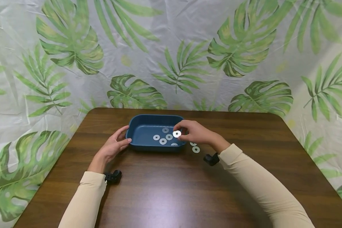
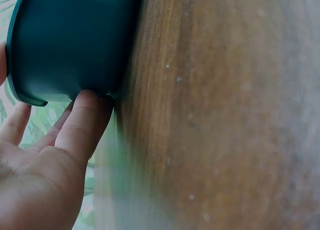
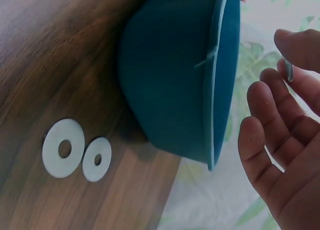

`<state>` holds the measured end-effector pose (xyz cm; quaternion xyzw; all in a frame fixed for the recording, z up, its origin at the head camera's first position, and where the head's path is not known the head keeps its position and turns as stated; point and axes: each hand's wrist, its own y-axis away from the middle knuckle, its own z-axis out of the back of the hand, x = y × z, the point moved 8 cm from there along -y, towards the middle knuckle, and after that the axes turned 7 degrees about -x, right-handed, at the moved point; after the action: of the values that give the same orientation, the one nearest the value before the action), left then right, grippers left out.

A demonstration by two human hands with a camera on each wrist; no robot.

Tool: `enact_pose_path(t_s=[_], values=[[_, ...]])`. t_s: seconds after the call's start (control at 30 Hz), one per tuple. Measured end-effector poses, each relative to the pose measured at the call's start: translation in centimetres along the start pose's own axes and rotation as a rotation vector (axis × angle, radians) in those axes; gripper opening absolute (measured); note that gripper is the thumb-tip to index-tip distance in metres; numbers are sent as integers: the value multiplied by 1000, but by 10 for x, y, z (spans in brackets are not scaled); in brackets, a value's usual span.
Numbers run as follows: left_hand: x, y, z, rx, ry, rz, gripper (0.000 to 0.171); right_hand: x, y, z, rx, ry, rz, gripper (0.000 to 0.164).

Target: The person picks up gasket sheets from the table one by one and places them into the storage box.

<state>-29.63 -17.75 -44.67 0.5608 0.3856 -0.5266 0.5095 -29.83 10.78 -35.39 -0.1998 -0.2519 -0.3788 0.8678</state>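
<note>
A blue rectangular tub (image 1: 142, 148) stands on the table with several flat metal washers (image 1: 161, 143) lying on its floor. My left hand (image 1: 114, 146) holds the tub's left end, fingers along the far side and thumb at the near corner; fingertips (image 2: 86, 101) press its outer wall in the left wrist view. Over the tub's right end, my right hand (image 1: 198, 131) pinches a washer (image 1: 174, 136) between thumb and fingertips. It shows edge-on as a thin metal rim (image 3: 288, 70) in the right wrist view. Two more washers (image 3: 52, 151) lie on the table just right of the tub.
The brown wooden table (image 1: 159, 190) has its far edge just behind the tub. A leaf-patterned cloth (image 1: 188, 79) hangs behind and around it. Each wrist carries a small black camera (image 1: 114, 177).
</note>
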Motion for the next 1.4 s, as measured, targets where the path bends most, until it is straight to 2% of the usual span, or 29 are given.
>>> enact_pose_path(t_s=[0.2,0.4,0.5,0.77,1.07,1.4], values=[[0,0,1,-5,-11,10,73,-2,-17,-5,-4,10,-44,35],[-2,2,2,1,-9,4,73,-8,-37,-11,-28,-29,-133,34],[-3,2,3,-1,-9,-1,73,-9,-45,-15,-42,-55,-151,34],[-3,2,2,6,-8,-5,73,0,-56,-37,-19,-70,-144,34],[-1,2,2,1,-10,4,72,14,-72,-64,-10,-144,-164,36],[1,0,4,-6,-12,22,72,17,-80,-74,-44,-192,-178,35]])
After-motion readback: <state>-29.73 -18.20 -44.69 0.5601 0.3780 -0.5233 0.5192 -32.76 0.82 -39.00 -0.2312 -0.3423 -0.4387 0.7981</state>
